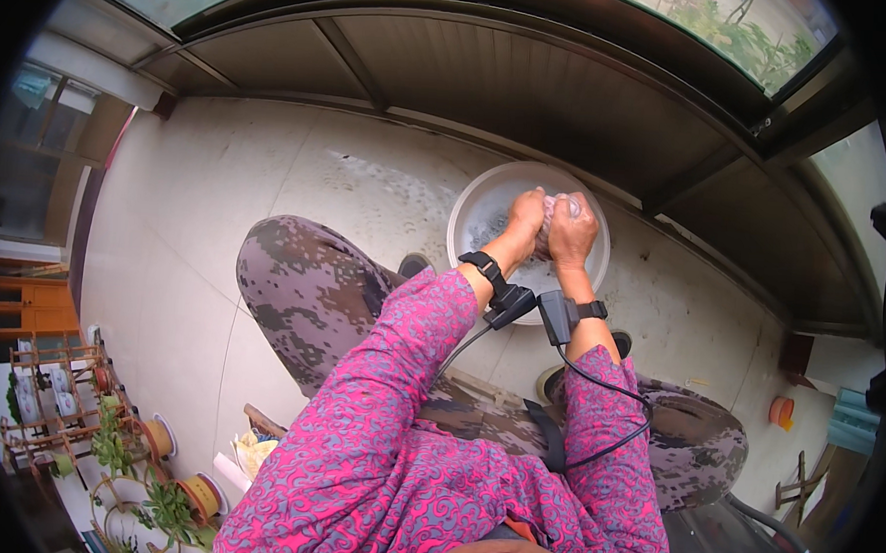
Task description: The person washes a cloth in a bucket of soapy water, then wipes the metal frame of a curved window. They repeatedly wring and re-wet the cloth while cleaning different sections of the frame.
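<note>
A round white plastic basin (456, 236) stands on the tiled floor before me, with greyish, sudsy water (493, 226) in it. Over the basin, my left hand (527, 212) and my right hand (573, 229) are closed side by side on a bunched pink wet cloth (546, 222). Much of the cloth is hidden by my fingers. Each wrist carries a black strap with a small dark box, and a cable runs from each box.
Behind the basin runs a dark metal panel wall (498, 77) below windows. Potted plants (168, 506) and a wooden rack (61, 399) stand at the lower left. An orange container (781, 411) sits on the floor at right, and a dark ridged surface (737, 551) lies near my right leg.
</note>
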Demonstrator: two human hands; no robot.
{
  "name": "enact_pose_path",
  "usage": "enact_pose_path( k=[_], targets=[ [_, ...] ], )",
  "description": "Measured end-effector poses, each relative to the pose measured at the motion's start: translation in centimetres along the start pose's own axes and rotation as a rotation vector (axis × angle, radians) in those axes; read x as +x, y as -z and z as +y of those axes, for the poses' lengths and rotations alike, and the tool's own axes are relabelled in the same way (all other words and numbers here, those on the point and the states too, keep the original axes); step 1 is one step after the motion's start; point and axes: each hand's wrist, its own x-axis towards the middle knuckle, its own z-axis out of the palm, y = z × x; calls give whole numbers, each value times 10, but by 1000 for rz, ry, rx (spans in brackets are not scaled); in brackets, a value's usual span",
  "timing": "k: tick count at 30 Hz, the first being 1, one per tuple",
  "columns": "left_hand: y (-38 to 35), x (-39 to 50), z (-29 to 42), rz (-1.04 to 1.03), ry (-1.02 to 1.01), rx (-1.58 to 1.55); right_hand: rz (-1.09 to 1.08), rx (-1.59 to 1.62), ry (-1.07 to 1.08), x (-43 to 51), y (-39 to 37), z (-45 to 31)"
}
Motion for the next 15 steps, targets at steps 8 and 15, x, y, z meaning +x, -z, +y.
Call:
enact_pose_path(
  k=[8,15],
  targets=[
    [-17,-32,19,-141,-257,91,47,1045,-701,30,0,26],
    [-23,-40,25,139,-343,217,189,797,-526,23,-5,-5]
  ],
)
